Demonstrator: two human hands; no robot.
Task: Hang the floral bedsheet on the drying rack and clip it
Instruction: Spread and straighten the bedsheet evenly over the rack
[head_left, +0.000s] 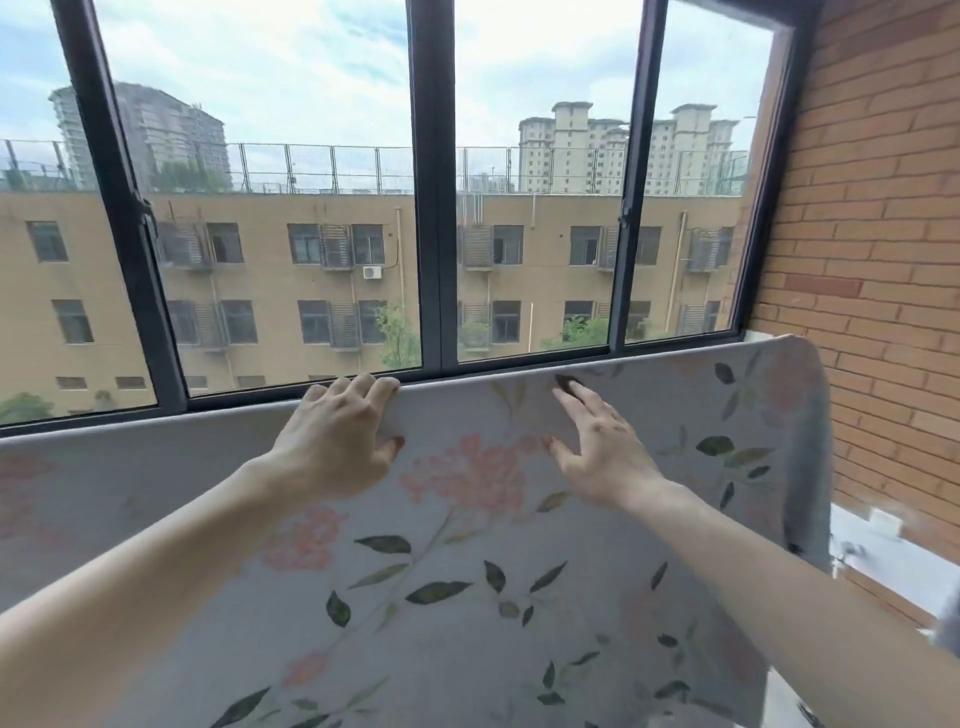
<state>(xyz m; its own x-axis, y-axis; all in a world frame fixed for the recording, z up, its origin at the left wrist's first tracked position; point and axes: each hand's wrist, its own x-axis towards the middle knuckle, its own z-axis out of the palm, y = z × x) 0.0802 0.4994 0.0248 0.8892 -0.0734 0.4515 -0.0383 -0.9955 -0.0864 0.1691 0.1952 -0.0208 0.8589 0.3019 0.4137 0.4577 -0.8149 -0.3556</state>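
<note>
The floral bedsheet (467, 571), pale grey with pink flowers and dark green leaves, hangs over a rail that it hides and fills the lower half of the view. My left hand (337, 436) grips the sheet's top fold, fingers curled over the edge and thumb pressed on the front. Just to its right, my right hand (597, 447) lies with straight, spread fingers against the sheet below the top edge. A small dark thing (566, 382) sits at its fingertips on the fold; I cannot tell whether it is a clip. The rack itself is covered.
A dark-framed window (434, 208) stands directly behind the sheet, with buildings outside. A red brick wall (883, 260) closes the right side, close to the sheet's right end. A white ledge (883, 551) runs below the brick at the right.
</note>
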